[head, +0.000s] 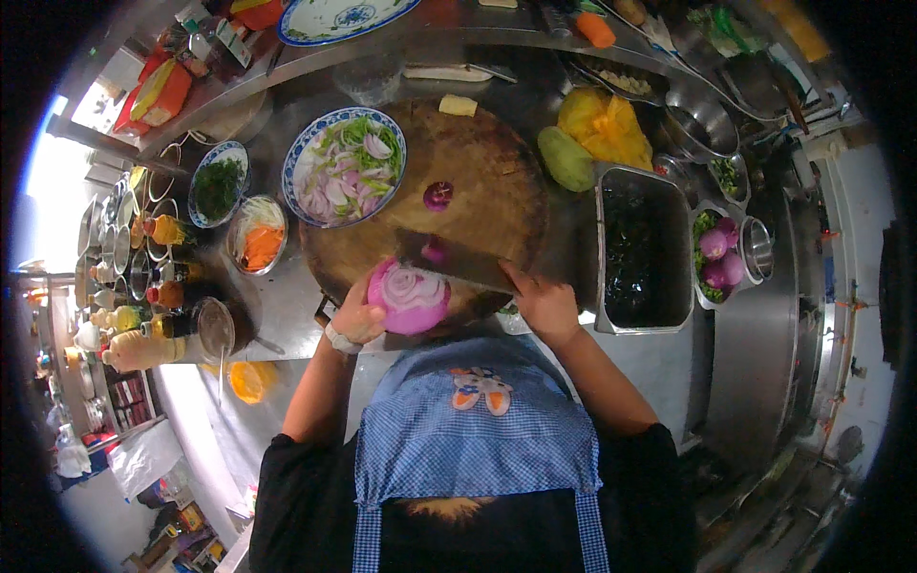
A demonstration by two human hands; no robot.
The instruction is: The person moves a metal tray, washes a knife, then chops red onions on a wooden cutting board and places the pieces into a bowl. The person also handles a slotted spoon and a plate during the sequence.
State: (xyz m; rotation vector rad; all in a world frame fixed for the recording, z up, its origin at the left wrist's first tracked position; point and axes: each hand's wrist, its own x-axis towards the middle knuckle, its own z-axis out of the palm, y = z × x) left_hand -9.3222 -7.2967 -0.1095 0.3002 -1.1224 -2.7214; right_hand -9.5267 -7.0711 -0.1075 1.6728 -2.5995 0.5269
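Note:
My left hand (364, 308) grips a large purple onion (412, 299), its cut face with pale rings turned upward. In my right hand (548, 304) is a cleaver (455, 261), its wide dark blade reaching left over the near part of a round wooden chopping block (494, 179). A small purple onion end (438, 195) lies on the middle of the block. Another bit of purple shows at the blade; whether it is a piece or a reflection I cannot tell. At the block's upper left, a blue-and-white plate (344, 168) holds sliced onion and green strips.
Left of the block are a bowl of shredded carrot and pale strips (259, 240) and a dish of chopped greens (218, 183). To the right stand a green vegetable (566, 157), a yellow bag (605, 125), a deep steel pan of dark liquid (645, 251) and several whole onions (720, 251).

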